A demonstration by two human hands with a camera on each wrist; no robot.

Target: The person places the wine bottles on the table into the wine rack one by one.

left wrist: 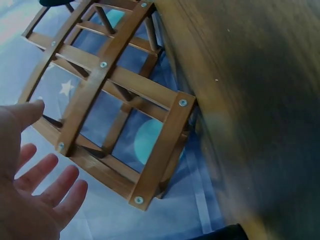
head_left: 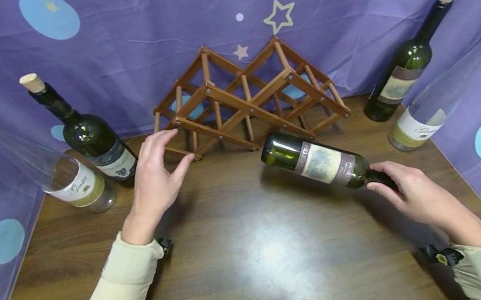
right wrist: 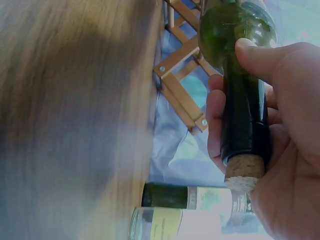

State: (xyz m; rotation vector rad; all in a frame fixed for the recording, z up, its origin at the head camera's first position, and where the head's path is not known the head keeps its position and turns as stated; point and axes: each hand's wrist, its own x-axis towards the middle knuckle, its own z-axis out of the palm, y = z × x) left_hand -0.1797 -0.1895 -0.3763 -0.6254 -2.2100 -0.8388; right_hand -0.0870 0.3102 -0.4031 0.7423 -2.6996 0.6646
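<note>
My right hand (head_left: 422,192) grips a dark green wine bottle (head_left: 325,162) by its neck. The bottle is tipped on its side, its base pointing left toward the wooden wine rack (head_left: 249,101). In the right wrist view, fingers and thumb wrap the neck, and a cork (right wrist: 244,171) shows at its end. My left hand (head_left: 156,176) is raised by the rack's left end, fingers spread and thumb apart, holding nothing. The left wrist view shows that hand (left wrist: 37,185) beside the rack's crossed slats (left wrist: 95,95).
On the left stand a clear bottle (head_left: 81,185) and a dark corked bottle (head_left: 103,145). At the right are another dark green bottle (head_left: 403,72) and a clear bottle (head_left: 420,124). A purple patterned cloth (head_left: 145,23) hangs behind and beside the wooden table (head_left: 220,258).
</note>
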